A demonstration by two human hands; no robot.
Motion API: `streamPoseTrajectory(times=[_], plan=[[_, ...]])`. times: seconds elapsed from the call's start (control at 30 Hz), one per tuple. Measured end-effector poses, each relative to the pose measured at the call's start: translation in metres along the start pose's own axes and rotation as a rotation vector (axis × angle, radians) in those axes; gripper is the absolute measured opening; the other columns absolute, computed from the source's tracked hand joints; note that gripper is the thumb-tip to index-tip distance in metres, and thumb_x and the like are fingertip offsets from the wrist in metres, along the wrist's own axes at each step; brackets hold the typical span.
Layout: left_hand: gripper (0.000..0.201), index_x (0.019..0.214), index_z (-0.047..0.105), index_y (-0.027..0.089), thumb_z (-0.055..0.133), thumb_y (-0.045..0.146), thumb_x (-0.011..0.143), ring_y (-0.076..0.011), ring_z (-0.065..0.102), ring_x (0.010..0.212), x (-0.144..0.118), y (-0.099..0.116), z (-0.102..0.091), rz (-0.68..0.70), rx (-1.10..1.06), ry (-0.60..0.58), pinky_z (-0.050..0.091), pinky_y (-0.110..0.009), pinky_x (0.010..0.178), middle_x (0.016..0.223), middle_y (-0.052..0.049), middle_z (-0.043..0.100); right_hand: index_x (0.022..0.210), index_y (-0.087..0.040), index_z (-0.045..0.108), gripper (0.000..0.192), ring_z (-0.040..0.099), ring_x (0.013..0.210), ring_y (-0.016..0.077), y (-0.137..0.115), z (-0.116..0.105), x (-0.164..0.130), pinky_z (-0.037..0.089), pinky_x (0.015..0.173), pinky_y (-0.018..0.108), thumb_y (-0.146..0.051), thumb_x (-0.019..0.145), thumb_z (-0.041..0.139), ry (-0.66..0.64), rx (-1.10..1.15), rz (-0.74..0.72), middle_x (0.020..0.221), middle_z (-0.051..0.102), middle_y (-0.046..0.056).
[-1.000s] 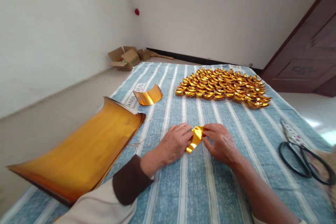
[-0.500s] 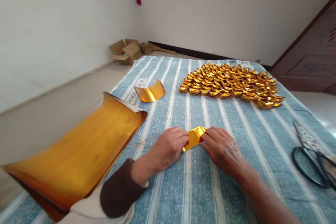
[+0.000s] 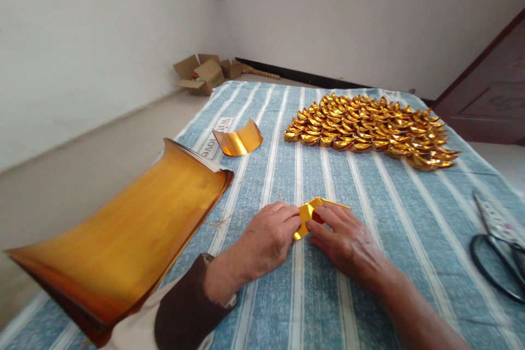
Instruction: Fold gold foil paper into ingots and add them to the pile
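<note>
A small folded piece of gold foil paper (image 3: 304, 221) lies between my hands on the striped cloth. My left hand (image 3: 271, 234) is closed on its left end, fingertips curled over the edge. My right hand (image 3: 346, 236) bends its fingers onto the middle of the piece, and a narrow folded strip of gold sticks out beyond the knuckles to the right. Parts of the paper are hidden under the fingers. To the left of my left arm lies a large stack of gold foil sheets (image 3: 135, 229) with curled edges.
Many folded gold paper ingots (image 3: 369, 128) stand in rows at the back right. One curved gold sheet (image 3: 238, 141) lies at the back left. Black-handled scissors (image 3: 494, 268) rest at the right edge of the striped tablecloth (image 3: 262, 311). Cardboard boxes (image 3: 205, 76) stand on the floor beyond.
My right fingers have shifted leftward along the paper, closer to my left hand, leaving its right end showing. The whole view has shifted slightly.
</note>
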State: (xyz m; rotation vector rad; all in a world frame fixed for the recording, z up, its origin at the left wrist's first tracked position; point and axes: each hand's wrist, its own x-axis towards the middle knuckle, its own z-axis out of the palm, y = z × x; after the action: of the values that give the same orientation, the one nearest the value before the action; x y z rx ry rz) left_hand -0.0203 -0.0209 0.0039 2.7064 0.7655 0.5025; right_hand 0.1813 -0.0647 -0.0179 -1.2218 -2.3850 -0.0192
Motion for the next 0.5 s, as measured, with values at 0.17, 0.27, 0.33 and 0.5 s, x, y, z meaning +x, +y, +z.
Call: streamPoseTrajectory(times=[0.17,0.27,0.33,0.5], plan=[[0.025,0.102,0.062,0.019,0.051,0.008,0.082,-0.0212,0.059,0.104,-0.001,-0.004,-0.013,0.022,-0.089,-0.096,0.049,-0.039,0.091,0.112,-0.008,0.065,0.093,-0.022,0.062,0.010,0.057,0.098,0.0230,0.001,0.002,0.000,0.050,0.082,0.039,-0.022,0.095,0.052,0.001,-0.018,0.012,0.096,0.062,0.007],[0.031,0.104,0.061,0.019,0.055,0.007,0.076,-0.0216,0.057,0.110,-0.001,-0.006,-0.020,0.022,-0.138,-0.147,0.045,-0.039,0.098,0.120,-0.007,0.063,0.094,-0.021,0.063,0.013,0.057,0.098,0.0230,0.000,0.002,0.000,0.049,0.083,0.039,-0.025,0.097,0.050,-0.025,-0.027,0.011,0.095,0.062,0.007],[0.028,0.101,0.061,0.019,0.056,0.007,0.075,-0.0216,0.057,0.110,-0.001,-0.007,-0.022,0.007,-0.144,-0.150,0.044,-0.039,0.098,0.120,-0.007,0.063,0.095,-0.020,0.063,0.015,0.057,0.098,0.0234,0.000,0.002,0.001,0.048,0.083,0.040,-0.025,0.097,0.049,-0.026,-0.035,0.014,0.095,0.062,0.007],[0.021,0.096,0.062,0.017,0.057,0.009,0.077,-0.0214,0.059,0.105,0.000,-0.009,-0.017,0.005,-0.143,-0.120,0.046,-0.038,0.095,0.116,-0.007,0.065,0.095,-0.019,0.064,0.020,0.057,0.097,0.0229,0.000,0.002,0.000,0.048,0.082,0.039,-0.022,0.099,0.045,0.008,-0.024,0.005,0.093,0.063,0.007]])
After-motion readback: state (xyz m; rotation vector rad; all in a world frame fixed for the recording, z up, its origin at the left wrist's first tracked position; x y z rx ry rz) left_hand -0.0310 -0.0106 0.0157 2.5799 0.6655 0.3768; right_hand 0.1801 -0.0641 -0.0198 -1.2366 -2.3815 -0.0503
